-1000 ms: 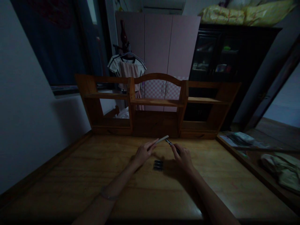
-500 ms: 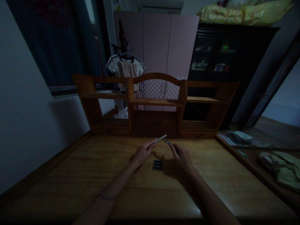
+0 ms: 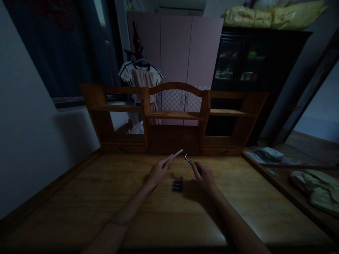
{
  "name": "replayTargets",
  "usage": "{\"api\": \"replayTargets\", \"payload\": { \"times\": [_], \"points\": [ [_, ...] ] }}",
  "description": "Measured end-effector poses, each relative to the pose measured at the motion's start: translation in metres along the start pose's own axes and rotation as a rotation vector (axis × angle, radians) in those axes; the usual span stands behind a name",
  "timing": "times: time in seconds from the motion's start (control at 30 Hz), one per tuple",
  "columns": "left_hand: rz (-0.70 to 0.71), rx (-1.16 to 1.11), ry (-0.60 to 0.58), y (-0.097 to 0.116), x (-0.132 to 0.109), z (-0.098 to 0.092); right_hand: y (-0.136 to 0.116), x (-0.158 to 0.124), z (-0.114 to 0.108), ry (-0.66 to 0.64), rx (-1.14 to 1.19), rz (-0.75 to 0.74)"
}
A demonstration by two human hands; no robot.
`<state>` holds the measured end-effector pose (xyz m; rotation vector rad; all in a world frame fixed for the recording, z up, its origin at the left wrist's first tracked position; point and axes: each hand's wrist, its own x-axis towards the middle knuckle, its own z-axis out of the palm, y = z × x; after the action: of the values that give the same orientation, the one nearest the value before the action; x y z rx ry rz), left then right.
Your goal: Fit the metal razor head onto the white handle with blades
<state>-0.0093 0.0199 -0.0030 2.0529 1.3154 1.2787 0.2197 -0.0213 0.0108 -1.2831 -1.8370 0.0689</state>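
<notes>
Currently, left hand [image 3: 158, 171] pinches a pale sleeve [image 3: 177, 154] and right hand [image 3: 205, 177] grips a dark rod [image 3: 189, 160], tips facing but apart above the surface [image 3: 106, 190], over small dark blocks [image 3: 177, 186]; seemingly a fitting step, needing end-to-end alignment.

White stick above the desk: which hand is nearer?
Left. The left hand pinches the white stick by its lower end; the right hand is off to its right, apart from it, holding a dark metal-tipped piece.
</notes>
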Motion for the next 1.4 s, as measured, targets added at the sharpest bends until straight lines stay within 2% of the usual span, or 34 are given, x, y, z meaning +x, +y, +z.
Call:
{"api": "replayTargets", "payload": {
  "times": [0.1, 0.2, 0.3, 0.47, 0.6, 0.67, 0.8, 0.9, 1.0, 1.1, 1.23, 1.33, 1.4],
  "points": [
    [0.067, -0.064, 0.011, 0.003, 0.0, -0.001, 0.0, 0.0, 0.0, 0.007, -0.006, 0.004],
    [0.117, -0.085, -0.048, 0.009, -0.002, 0.001, 0.002, 0.0, 0.002, 0.006, -0.015, 0.008],
    [0.075, -0.05, -0.061, 0.009, -0.003, 0.002, 0.002, -0.001, 0.002, -0.007, -0.01, -0.001],
    [0.027, -0.05, 0.016, 0.005, -0.001, -0.002, -0.002, 0.0, 0.001, -0.001, -0.008, 0.018],
    [0.076, -0.07, -0.038, 0.01, -0.003, 0.0, -0.002, 0.001, 0.001, -0.009, -0.018, 0.026],
    [0.052, -0.043, -0.047, 0.009, -0.004, 0.002, -0.002, 0.001, 0.001, -0.011, -0.024, 0.028],
    [-0.033, -0.028, 0.027, -0.002, -0.001, 0.002, -0.001, 0.0, 0.001, -0.021, -0.022, 0.025],
    [0.008, -0.078, 0.05, -0.003, 0.0, 0.001, -0.001, 0.0, 0.001, -0.014, -0.029, 0.027],
    [0.085, -0.11, -0.014, 0.002, -0.002, 0.001, 0.0, 0.0, 0.001, -0.016, -0.035, 0.022],
    [0.06, -0.077, -0.043, 0.004, -0.003, 0.003, 0.001, 0.0, 0.001, -0.007, -0.027, 0.001],
    [-0.005, -0.045, 0.03, 0.0, 0.0, 0.001, 0.001, 0.0, 0.001, 0.005, -0.009, 0.003],
    [0.035, -0.082, 0.035, 0.003, 0.0, -0.001, 0.001, 0.0, 0.001, 0.008, -0.005, 0.009],
    [0.067, -0.095, -0.004, 0.005, -0.001, 0.0, 0.002, 0.0, 0.0, -0.001, -0.01, 0.002]
  ]
}}
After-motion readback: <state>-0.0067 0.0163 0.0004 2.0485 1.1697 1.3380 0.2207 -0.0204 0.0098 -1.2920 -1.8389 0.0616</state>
